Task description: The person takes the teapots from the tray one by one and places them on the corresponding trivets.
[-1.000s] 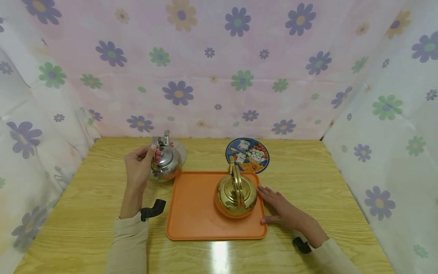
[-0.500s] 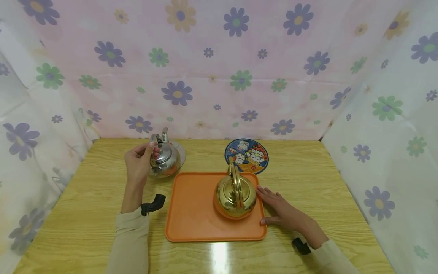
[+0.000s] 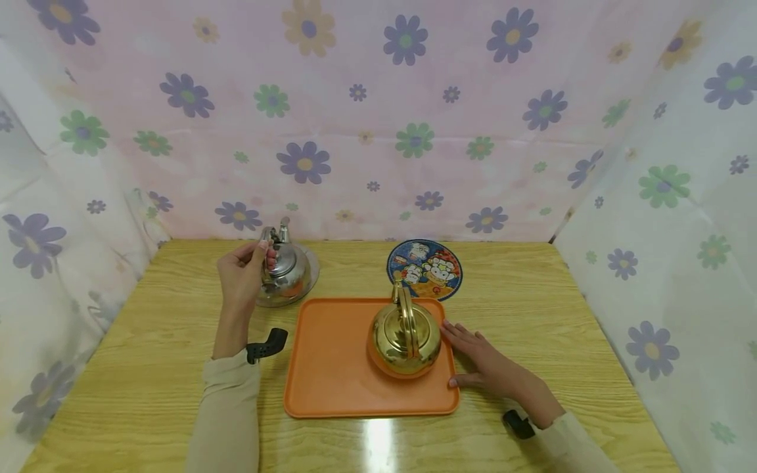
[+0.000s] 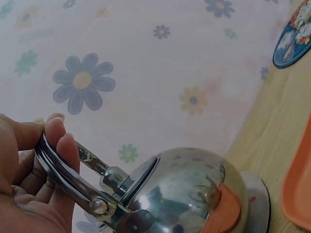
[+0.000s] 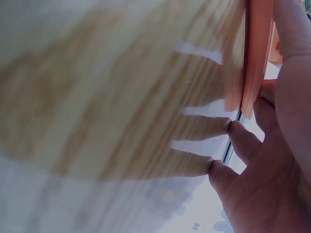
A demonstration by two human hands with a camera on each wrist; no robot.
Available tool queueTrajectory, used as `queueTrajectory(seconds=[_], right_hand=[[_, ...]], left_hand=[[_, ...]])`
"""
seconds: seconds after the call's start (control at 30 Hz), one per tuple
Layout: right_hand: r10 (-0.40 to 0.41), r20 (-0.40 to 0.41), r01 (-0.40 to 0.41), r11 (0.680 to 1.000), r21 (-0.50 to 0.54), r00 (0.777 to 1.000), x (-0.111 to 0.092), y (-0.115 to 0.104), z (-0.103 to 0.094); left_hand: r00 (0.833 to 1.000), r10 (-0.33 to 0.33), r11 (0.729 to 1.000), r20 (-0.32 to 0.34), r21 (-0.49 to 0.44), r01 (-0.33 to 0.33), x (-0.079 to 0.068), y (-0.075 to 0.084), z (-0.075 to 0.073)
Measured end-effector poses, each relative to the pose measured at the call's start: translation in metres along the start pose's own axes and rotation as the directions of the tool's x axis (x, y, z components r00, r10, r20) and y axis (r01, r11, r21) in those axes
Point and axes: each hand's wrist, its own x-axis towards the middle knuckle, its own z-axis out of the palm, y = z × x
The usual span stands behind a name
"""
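In the head view my left hand point(image 3: 241, 279) grips the raised handle of a silver kettle point(image 3: 294, 272) at the back left. The left wrist view shows the fingers and thumb curled round that handle point(image 4: 60, 167), with the kettle's shiny body point(image 4: 187, 189) below. A pale round mat point(image 3: 313, 257) shows from under the kettle. My right hand point(image 3: 491, 364) lies along the right edge of an orange tray point(image 3: 331, 374), thumb and fingertips at its rim. On the tray's right half stands a gold kettle point(image 3: 402, 358), handle up, spout pointing to the back.
A round blue mat point(image 3: 442, 263) with cartoon figures lies behind the tray, partly overlapped by the gold kettle's spout in the head view. A flowered cloth point(image 3: 355, 164) hangs behind and at both sides of the wooden table point(image 3: 526, 289).
The left hand has moved the silver kettle slightly back, over the pale mat. The right hand, tray and gold kettle have stayed in place; the head view has shifted a little.
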Motion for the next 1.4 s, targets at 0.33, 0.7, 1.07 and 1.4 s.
queueTrajectory(seconds=[0.33,0.7,1.07,1.4], right_hand=[[-0.001,0.008,0.001,1.000,-0.002,1.000,0.000,0.001,-0.001],[-0.003,0.007,0.003,1.000,0.013,1.000,0.000,0.002,-0.002],[-0.005,-0.003,0.005,1.000,0.003,1.000,0.000,0.003,0.001],[0.002,0.008,-0.002,1.000,0.021,1.000,-0.002,0.005,0.001]], left_hand=[[1.000,0.009,1.000,-0.020,0.018,-0.008,0.005,-0.004,0.001],[1.000,0.008,0.999,0.004,0.037,-0.008,0.008,-0.010,-0.005],[0.999,0.017,0.999,0.034,0.040,-0.018,0.010,-0.016,-0.007],[0.995,0.079,0.994,0.057,0.071,-0.083,0.006,-0.018,-0.008]])
